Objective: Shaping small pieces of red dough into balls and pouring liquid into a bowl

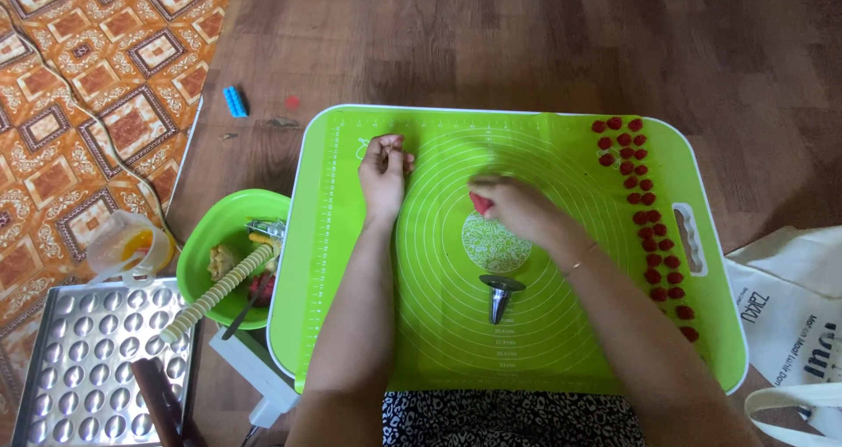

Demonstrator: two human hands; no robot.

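Note:
A bright green silicone mat (438,342) with printed circles lies on a white tray (285,263). My left hand (384,171) rests on the mat's upper left, fingers curled shut, nothing visible in it. Blurred near the mat's middle, my right hand (517,208) is closed around a small red piece (479,203). Below it a small metal cone-shaped tool (500,294) stands on the mat. Along the right side of the mat lie several small red shaped pieces (649,214) in rows.
A green bowl (210,228) left of the tray holds dough scraps and tools, with a ridged wooden roller (215,293) leaning out. A metal mould tray (83,359) with round hollows sits bottom left, a plastic cup (127,247) above it. A white cloth bag (794,311) lies at right.

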